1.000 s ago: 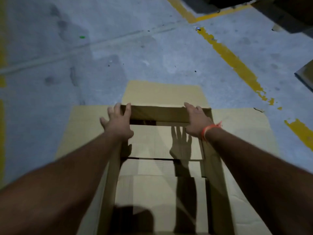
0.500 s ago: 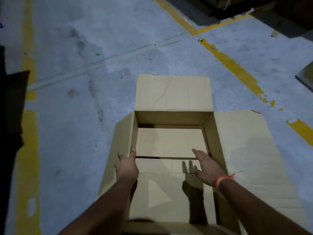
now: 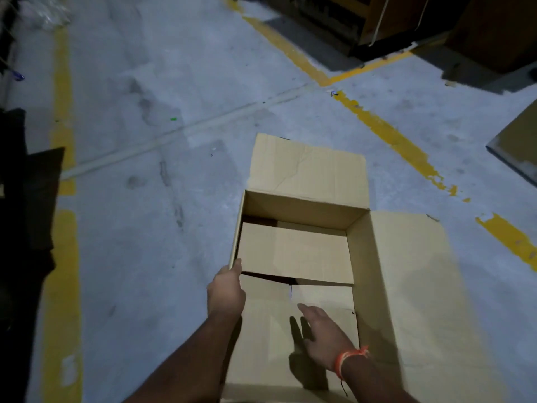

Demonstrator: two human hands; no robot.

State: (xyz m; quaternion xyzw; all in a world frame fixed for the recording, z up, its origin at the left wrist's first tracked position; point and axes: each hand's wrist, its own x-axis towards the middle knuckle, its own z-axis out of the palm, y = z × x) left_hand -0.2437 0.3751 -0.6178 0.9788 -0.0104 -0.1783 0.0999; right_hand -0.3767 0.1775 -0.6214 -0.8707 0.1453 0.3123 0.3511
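Grey floor (image 3: 145, 228): left hand (image 3: 225, 290) grips the box (image 3: 299, 209) wall, right hand (image 3: 325, 335) inside.

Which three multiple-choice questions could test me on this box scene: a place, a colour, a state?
1. Where is the left hand? A on the right flap; B on the left wall of the cardboard box; C on the far flap.
2. What colour are the painted lines? A white; B red; C yellow.
3. How is the right hand? A open; B a fist; C holding tape.
B: it grips the wall's edge. C: yellow stripes cross the grey floor. A: its fingers lie straight.
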